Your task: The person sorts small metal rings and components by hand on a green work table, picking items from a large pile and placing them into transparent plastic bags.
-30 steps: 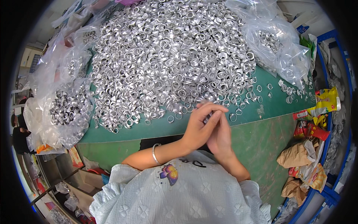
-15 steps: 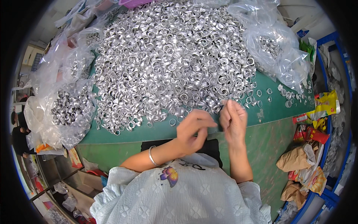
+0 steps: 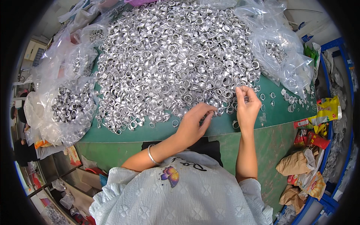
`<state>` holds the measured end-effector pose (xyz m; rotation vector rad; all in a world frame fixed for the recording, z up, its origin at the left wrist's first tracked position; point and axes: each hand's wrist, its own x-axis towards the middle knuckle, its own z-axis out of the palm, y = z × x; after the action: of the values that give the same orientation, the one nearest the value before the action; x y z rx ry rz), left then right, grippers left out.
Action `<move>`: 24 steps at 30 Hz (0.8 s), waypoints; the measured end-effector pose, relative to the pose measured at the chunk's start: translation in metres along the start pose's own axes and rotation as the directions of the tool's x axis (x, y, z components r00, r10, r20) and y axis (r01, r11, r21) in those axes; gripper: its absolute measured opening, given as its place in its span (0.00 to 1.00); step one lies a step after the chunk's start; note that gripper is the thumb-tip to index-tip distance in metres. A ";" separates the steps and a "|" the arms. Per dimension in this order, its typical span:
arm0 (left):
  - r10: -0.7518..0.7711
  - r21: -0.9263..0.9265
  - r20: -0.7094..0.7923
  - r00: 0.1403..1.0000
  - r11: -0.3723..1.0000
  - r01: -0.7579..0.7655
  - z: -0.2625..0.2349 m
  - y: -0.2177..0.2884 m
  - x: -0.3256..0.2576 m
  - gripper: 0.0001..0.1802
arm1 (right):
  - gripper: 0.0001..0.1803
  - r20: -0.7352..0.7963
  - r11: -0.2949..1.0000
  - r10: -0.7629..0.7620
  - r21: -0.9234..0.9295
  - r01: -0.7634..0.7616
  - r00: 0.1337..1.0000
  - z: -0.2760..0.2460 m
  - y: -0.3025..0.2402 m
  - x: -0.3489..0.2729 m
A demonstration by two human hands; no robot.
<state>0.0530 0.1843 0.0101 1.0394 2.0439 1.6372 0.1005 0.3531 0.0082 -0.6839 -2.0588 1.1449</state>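
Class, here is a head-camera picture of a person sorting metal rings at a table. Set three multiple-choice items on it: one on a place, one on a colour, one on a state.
1. Where is the clear bag of rings nearest the bracelet arm?
A. at the table's left edge
B. on the floor
C. on the person's lap

2. What colour is the table top?
A. red
B. green
C. white

3. How is the right hand?
A. flat on the table
B. out of view
C. raised, fingertips pinched together

Key: 1 A, the bag sits left of the ring heap. 2 B, bare surface shows green. 3 C, its fingers meet above the table; the left hand reaches the heap's edge.
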 end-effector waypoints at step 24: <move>-0.099 0.072 -0.132 0.986 0.991 0.109 0.003 -0.010 0.008 0.15 | 0.05 0.161 0.956 -0.020 -0.286 0.066 0.987 0.010 -0.018 -0.022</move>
<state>0.0460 0.1916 0.0017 0.8557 2.2227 1.6199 0.1050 0.3232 0.0135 -0.7012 -2.3937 0.9038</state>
